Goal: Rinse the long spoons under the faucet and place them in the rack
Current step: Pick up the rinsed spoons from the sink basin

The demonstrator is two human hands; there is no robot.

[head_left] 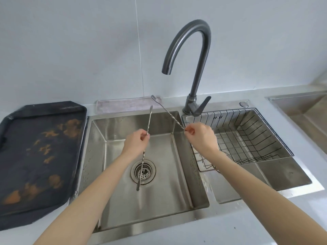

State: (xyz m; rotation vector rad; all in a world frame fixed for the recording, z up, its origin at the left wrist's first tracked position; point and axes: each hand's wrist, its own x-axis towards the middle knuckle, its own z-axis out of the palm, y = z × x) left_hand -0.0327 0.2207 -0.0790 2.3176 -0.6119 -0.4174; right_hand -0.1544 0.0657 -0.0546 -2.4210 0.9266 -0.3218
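My left hand point(136, 142) pinches a long twisted-handle spoon point(142, 161) near its middle, over the left sink basin point(184, 174). Its forked end points up toward the wall and its bowl end hangs over the drain point(143, 172). My right hand point(201, 137) holds a second long spoon point(168, 112) by its lower part. That spoon slants up and left, with its forked end near the cloth. The dark faucet point(198, 68) arches over the basin, and no water runs from it. The wire rack point(247, 137) sits in the right basin, just right of my right hand.
A dark tray point(40, 156) with orange stains lies on the counter at the left. A grey cloth point(123, 104) lies behind the left basin. The faucet lever point(201, 106) sits beside the rack's back left corner. Another steel basin point(300, 106) shows at the far right.
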